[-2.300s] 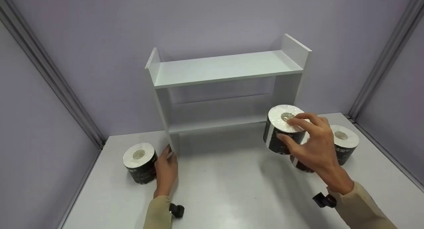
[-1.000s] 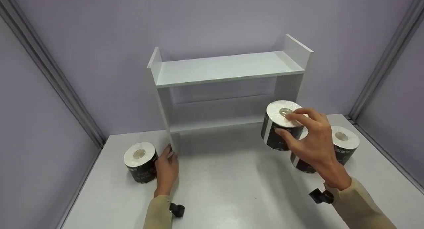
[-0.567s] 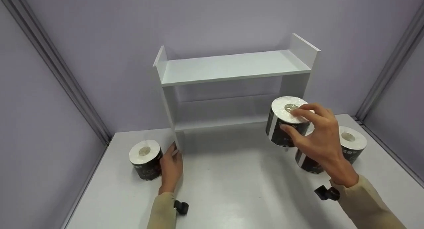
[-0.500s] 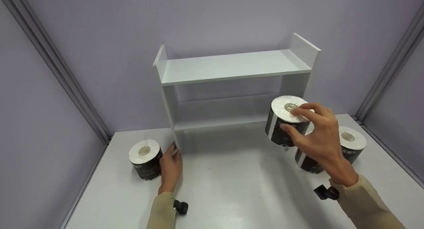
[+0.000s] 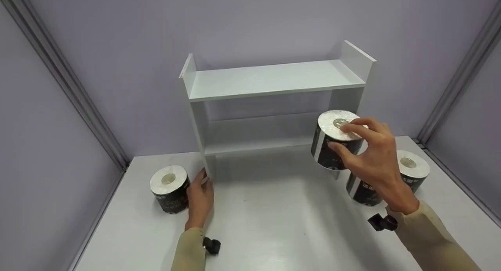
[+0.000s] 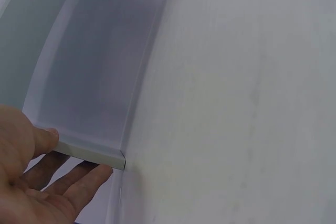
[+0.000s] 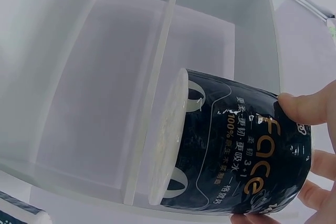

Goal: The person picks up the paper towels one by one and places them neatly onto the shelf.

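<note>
My right hand (image 5: 375, 161) holds a wrapped toilet roll (image 5: 330, 151) in the air in front of the right end of a white two-tier shelf (image 5: 274, 79). The thumb is on the roll's dark wrapper and fingertips reach to the core hole on top. In the right wrist view the wrapper of this toilet roll (image 7: 236, 150) reads "Face". My left hand (image 5: 200, 202) grips the foot of the shelf's left side panel. The left wrist view has the thumb on one face of that panel (image 6: 94, 156) and the fingers on the other.
Just left of the left hand stands another toilet roll (image 5: 170, 190) on the white table (image 5: 250, 239). Two more stand at the right, a nearer toilet roll (image 5: 362, 192) partly behind the right hand and a farther toilet roll (image 5: 411, 169). Grey wall panels enclose the table.
My right hand has raised the held toilet roll a little, toward the shelf's lower tier. The left hand keeps its grip on the side panel. The head view has shifted slightly.
</note>
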Tool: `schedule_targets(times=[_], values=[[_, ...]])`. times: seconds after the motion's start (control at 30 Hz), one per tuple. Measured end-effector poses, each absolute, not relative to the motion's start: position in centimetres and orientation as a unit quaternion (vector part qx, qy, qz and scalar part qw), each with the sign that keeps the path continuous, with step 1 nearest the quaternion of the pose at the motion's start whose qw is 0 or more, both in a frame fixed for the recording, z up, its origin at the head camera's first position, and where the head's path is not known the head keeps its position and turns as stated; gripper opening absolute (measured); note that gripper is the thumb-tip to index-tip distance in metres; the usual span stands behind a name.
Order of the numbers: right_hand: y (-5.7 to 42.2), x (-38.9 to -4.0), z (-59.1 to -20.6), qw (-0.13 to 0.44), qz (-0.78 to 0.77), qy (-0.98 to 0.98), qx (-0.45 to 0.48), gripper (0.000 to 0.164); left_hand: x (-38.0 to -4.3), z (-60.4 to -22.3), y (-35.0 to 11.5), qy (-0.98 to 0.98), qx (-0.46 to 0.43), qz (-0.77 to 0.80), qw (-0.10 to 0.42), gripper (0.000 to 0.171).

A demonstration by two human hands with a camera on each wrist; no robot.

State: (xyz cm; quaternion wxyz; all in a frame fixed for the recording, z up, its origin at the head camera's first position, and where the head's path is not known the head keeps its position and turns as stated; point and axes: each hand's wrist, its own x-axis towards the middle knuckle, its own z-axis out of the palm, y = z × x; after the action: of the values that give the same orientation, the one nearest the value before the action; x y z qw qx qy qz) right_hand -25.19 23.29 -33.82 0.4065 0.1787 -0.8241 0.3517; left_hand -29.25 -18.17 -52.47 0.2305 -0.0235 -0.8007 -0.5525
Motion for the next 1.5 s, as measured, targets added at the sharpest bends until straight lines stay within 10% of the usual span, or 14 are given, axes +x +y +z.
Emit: schedule_targets(times=[1.5], values=[[22.1, -26.6, -33.0, 0.416, 0.338, -0.823, 0.188, 0.039, -28.9, -52.5, -18.2, -0.810, -0.023, -0.532, 0.245, 0.043]])
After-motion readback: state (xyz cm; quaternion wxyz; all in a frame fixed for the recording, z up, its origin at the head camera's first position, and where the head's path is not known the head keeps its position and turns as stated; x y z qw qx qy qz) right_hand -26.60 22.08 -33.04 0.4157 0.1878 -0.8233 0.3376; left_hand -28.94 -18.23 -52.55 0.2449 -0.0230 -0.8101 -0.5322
